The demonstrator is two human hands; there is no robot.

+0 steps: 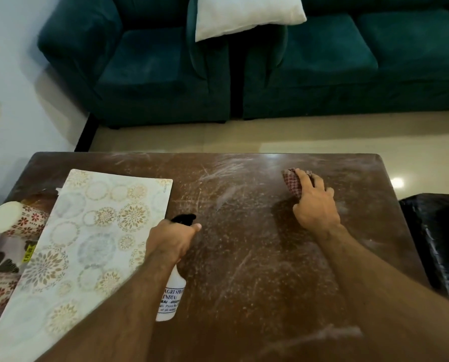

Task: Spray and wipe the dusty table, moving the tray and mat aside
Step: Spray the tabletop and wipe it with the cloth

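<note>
Left hand fingers curled round a white spray bottle, right hand fingers spread flat on a checked cloth, dusty table, patterned mat beside the left fingers

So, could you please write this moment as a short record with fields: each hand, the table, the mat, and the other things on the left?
left hand: grips a white spray bottle with a black nozzle, held above the table
right hand: presses a red checked cloth on the far right part of the table
table: dark brown, dust streaks and spray droplets visible
mat: patterned, light, lies on the left side
cups: floral, at the left edge, lying on their sides
tray: not clearly visible
</note>
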